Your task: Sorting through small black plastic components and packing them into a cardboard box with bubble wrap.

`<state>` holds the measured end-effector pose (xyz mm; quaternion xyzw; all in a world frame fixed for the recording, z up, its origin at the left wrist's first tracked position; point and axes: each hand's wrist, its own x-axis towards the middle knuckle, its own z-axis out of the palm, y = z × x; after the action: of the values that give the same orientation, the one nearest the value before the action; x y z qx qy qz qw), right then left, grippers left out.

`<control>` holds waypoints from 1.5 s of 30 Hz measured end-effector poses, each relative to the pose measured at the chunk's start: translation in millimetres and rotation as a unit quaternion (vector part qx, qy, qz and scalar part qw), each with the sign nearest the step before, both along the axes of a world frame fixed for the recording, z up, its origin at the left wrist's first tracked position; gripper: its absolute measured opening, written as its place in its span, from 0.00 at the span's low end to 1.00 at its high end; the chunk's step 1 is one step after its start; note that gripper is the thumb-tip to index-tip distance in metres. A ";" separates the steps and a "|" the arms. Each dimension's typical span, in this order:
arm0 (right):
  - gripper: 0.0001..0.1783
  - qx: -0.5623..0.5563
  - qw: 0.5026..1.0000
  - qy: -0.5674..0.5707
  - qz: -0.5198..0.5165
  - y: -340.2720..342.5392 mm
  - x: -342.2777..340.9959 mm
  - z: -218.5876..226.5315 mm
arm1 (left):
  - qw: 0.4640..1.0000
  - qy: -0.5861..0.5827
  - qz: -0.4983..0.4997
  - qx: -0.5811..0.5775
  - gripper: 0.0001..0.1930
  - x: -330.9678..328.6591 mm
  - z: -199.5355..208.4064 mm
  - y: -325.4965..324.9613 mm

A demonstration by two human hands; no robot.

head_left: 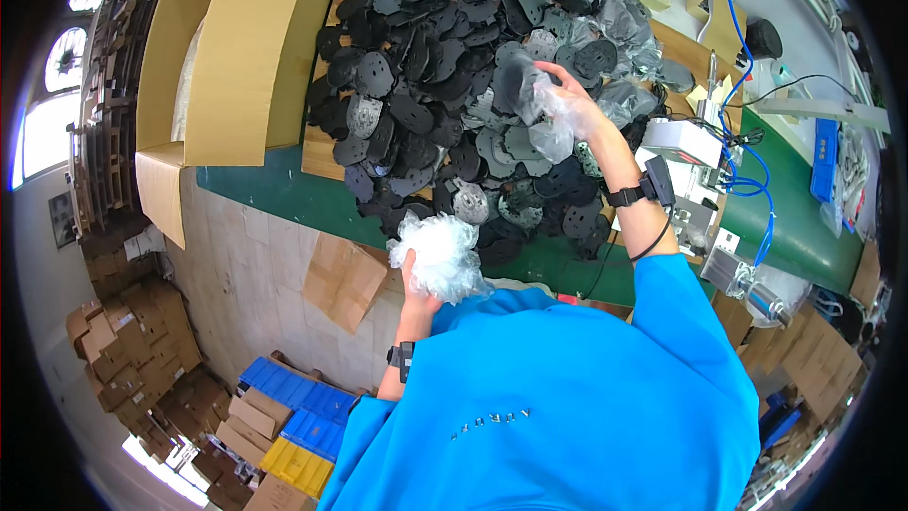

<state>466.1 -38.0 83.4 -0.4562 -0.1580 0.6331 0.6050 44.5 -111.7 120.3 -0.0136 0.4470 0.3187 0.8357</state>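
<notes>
A bunch of crumpled clear plastic bags (440, 254) is gripped in my left hand (414, 293), at the front edge of the green table. Over the right part of the black pile, my right hand (584, 114) is closed on a clear plastic bag (553, 135). A dark rounded piece (514, 83) shows at that bag's far end; whether it lies inside or behind the film I cannot tell. Beneath and around both hands spreads a large heap of flat black plastic pieces (416, 114), rounded and pierced with holes. Some pieces at the back right are in clear bags (624, 24).
An open cardboard box (251, 57) stands at the table's left end. To the right are a small white device (681, 140), blue tubing (768, 218) and a metal fixture (728, 273). Blue and yellow bins (307, 416) and stacked cartons (132, 350) sit on the floor at left.
</notes>
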 end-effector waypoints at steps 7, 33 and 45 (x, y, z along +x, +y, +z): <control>0.09 -0.005 0.976 -0.219 0.017 32.5 35.5 2.5 | 1.000 -0.007 0.019 -0.023 0.31 5.5 -0.8 -2.7; 0.27 -0.369 0.653 -0.638 0.174 63.7 129.1 -75.3 | 0.998 0.049 0.025 -0.022 0.29 1.4 -0.3 9.2; 0.19 -0.206 0.850 -0.448 -0.186 12.0 99.6 -50.9 | 1.000 0.015 0.012 -0.015 0.30 -0.7 1.4 11.5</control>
<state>565.7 -26.1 32.5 -0.8255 -0.1897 0.2540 0.4670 43.8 -100.1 121.6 -0.0265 0.4637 0.3219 0.8250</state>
